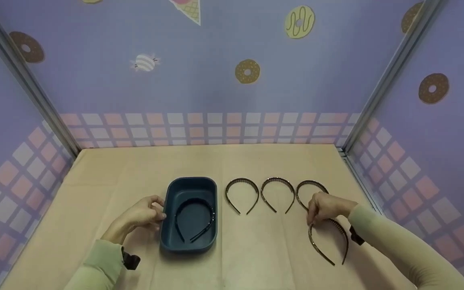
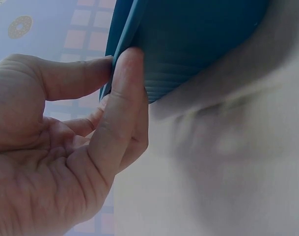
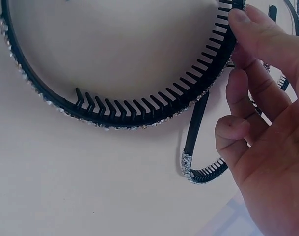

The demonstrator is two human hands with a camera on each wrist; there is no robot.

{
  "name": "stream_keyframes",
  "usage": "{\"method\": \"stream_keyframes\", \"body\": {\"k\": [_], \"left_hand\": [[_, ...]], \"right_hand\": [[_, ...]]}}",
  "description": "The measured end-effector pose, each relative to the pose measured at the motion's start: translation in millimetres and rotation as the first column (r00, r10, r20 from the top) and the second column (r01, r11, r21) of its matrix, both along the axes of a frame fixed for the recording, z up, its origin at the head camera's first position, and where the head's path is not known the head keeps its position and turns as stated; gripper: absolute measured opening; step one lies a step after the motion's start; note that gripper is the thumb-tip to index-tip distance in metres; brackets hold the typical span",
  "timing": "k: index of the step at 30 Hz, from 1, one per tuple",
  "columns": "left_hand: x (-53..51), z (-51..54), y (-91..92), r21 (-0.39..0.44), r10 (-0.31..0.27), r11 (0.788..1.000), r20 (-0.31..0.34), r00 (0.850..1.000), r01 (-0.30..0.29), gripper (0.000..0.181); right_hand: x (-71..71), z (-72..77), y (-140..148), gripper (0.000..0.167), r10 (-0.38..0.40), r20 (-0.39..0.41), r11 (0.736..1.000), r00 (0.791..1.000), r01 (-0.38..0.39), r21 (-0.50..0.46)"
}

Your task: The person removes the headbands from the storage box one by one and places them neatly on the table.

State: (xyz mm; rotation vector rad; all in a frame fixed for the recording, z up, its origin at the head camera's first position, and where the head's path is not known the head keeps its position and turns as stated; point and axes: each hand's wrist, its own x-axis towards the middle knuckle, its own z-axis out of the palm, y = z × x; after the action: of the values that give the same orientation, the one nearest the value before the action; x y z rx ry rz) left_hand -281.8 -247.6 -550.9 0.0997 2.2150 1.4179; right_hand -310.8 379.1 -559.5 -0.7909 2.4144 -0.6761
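Observation:
My left hand (image 1: 141, 213) pinches the left rim of a dark blue plastic bin (image 1: 189, 245); the left wrist view shows the thumb and fingers (image 2: 128, 73) on either side of that rim. Inside the bin lies a black headband (image 1: 195, 200). At the right, my right hand (image 1: 328, 207) pinches another black headband (image 1: 342, 233) near the top of its arc. In the right wrist view this headband (image 3: 139, 118) shows comb teeth inside and a glittery outer edge. Whether its tips touch the table cannot be told.
Three more toothed headbands lie in a row right of the bin: one on the left (image 1: 241, 179), one in the middle (image 1: 277, 179), and one on the right (image 1: 311, 182) partly behind my right hand. Patterned walls (image 1: 199, 96) enclose the cloth-covered table (image 1: 256, 257).

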Motion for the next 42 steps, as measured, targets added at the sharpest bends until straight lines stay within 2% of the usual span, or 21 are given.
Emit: {"method": "stream_keyframes", "body": {"k": [8, 15, 23, 28, 33, 42], "left_hand": [[-0.7, -1.0, -0.4, -0.006, 0.004, 1.000, 0.007, 1.000, -0.004, 0.043], [-0.7, -0.3, -0.7, -0.002, 0.004, 1.000, 0.000, 1.000, -0.004, 0.044], [1.2, 1.0, 0.9, -0.004, 0.015, 1.000, 0.004, 1.000, -0.015, 0.044], [1.3, 1.7, -0.2, -0.020, 0.018, 1.000, -0.002, 1.000, -0.018, 0.042], [0.4, 0.2, -0.1, -0.021, 0.017, 1.000, -0.003, 1.000, -0.017, 0.041], [0.3, 0.7, -0.7, -0.017, 0.008, 1.000, -0.010, 1.000, -0.008, 0.043]], "right_hand": [[1.2, 0.5, 0.2, 0.022, -0.023, 0.010, 1.000, 1.000, 0.023, -0.011], [-3.0, 6.9, 1.5, 0.016, -0.007, 0.027, 0.996, 1.000, 0.010, -0.086], [-7.9, 14.0, 0.0, 0.028, -0.060, 0.023, 0.991, 0.998, 0.062, -0.120], [-8.5, 16.4, -5.7, 0.028, -0.085, -0.016, 0.991, 0.996, 0.083, -0.104], [-11.1, 21.0, -13.5, 0.029, -0.073, -0.061, 0.994, 0.995, 0.068, -0.085], [-23.8, 35.7, -36.2, 0.035, -0.085, -0.066, 0.986, 0.994, 0.074, -0.152]]}}
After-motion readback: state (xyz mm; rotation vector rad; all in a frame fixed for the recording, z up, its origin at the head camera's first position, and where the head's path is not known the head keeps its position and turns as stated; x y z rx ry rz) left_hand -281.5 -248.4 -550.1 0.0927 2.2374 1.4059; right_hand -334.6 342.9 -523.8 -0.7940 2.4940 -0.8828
